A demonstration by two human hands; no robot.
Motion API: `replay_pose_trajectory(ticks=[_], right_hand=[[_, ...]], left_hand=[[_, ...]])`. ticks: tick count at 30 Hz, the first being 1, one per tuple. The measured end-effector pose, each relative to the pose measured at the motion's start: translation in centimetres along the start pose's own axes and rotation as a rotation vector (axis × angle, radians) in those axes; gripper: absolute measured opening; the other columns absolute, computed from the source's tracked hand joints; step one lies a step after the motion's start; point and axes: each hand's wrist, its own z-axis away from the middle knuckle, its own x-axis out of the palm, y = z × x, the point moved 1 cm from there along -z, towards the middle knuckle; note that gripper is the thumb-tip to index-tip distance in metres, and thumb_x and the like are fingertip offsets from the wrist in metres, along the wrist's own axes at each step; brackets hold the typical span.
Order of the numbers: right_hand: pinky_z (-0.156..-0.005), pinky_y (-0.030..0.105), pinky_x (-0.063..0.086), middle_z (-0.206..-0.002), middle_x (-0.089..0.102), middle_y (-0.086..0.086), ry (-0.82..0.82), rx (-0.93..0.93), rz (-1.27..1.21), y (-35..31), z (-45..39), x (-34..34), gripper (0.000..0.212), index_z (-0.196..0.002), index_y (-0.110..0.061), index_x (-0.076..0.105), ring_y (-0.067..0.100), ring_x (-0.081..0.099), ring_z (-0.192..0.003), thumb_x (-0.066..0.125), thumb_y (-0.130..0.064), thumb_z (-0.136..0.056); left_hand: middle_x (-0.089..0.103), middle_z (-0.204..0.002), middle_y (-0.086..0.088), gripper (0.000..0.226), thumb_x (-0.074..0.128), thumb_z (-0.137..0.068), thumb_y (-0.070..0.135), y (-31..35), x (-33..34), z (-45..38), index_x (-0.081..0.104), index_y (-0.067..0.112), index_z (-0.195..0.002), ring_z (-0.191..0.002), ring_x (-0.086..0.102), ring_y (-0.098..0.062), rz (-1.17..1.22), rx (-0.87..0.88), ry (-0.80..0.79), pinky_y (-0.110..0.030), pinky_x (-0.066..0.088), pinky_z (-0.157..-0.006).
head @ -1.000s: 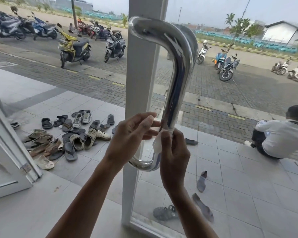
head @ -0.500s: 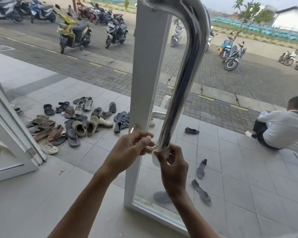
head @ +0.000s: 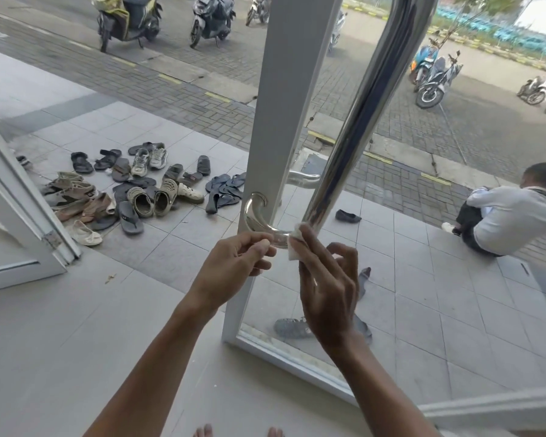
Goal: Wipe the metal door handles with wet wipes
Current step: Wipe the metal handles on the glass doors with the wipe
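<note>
the polished metal door handle [head: 356,127] runs up the white door frame [head: 281,121] and is cut off by the top edge; only its lower curve, where it bends into the frame, is fully in view. the right hand [head: 327,288] presses a small white wet wipe [head: 297,244] against that lower bend, thumb on the wipe, the other fingers loosely spread behind the bar, so part of the wipe is hidden. the left hand [head: 234,266] is just beside it with fingers curled and thumb meeting the fingertips, touching the underside of the curve; whether it pinches a corner of the wipe or nothing is hard to make out. through the glass, a second handle stub shows faintly. outside, a heap of sandals and shoes [head: 133,190] lies on the tiles, a seated person [head: 511,216] is at the right, and parked scooters [head: 126,17] are partly cropped. bare toes peek in at the bottom edge.
</note>
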Motion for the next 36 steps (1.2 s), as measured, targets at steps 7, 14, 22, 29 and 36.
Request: replay_pose_trajectory(ticks=[7, 14, 22, 29, 36], right_hand=[[-0.049, 0.035, 0.049, -0.161, 0.026, -0.004, -0.360, -0.109, 0.252, 0.0, -0.1, 1.9, 0.059, -0.149, -0.013, 0.040, 0.021, 0.057, -0.064, 0.060, -0.002, -0.094], [-0.036, 0.029, 0.046, -0.141, 0.055, -0.006, -0.299, -0.084, 0.133, -0.4, -0.2, 4.3, 0.059, -0.132, -0.019, 0.063, 0.017, 0.059, -0.045, 0.065, 0.009, -0.080], [-0.042, 0.032, 0.049, -0.105, 0.075, -0.003, -0.210, -0.083, 0.053, -1.5, 0.8, 3.1, 0.028, -0.117, -0.019, 0.069, 0.020, 0.069, -0.067, 0.067, -0.009, -0.091], [-0.040, 0.034, 0.048, -0.085, 0.071, 0.000, -0.025, 0.014, 0.093, 0.3, -0.7, 1.6, 0.011, -0.103, -0.014, 0.073, 0.016, 0.063, -0.058, 0.070, -0.016, -0.092], [-0.036, 0.029, 0.044, -0.064, 0.071, -0.003, -0.164, 0.035, 0.078, -1.4, 0.0, 5.3, 0.006, -0.095, -0.017, 0.074, 0.015, 0.062, -0.046, 0.069, -0.015, -0.091]], left_hand=[[0.074, -0.099, 0.000, 0.023, 0.053, -0.099, 0.023, -1.0, -0.5, 0.4, 0.066, 0.020, -0.117, -0.087, 0.073, -0.015, 0.051, -0.024, 0.055, -0.027, 0.057, -0.082], [0.072, -0.104, 0.000, 0.026, 0.053, -0.099, 0.024, -1.9, -1.0, 0.6, 0.060, 0.020, -0.124, -0.091, 0.072, -0.019, 0.079, -0.113, 0.106, -0.035, 0.057, -0.088], [0.076, -0.094, 0.000, 0.022, 0.051, -0.100, 0.028, -2.4, -0.6, 0.9, 0.057, 0.021, -0.120, -0.088, 0.073, -0.020, 0.112, -0.149, 0.107, -0.035, 0.058, -0.085], [0.074, -0.096, 0.001, 0.020, 0.052, -0.100, 0.026, -2.0, 0.1, 0.5, 0.057, 0.020, -0.118, -0.090, 0.072, -0.019, 0.100, -0.129, 0.077, -0.034, 0.057, -0.084], [0.073, -0.103, -0.004, 0.026, 0.053, -0.099, 0.028, -2.5, 0.3, 0.0, 0.056, 0.018, -0.123, -0.086, 0.072, -0.017, 0.085, -0.172, 0.083, -0.031, 0.057, -0.081]])
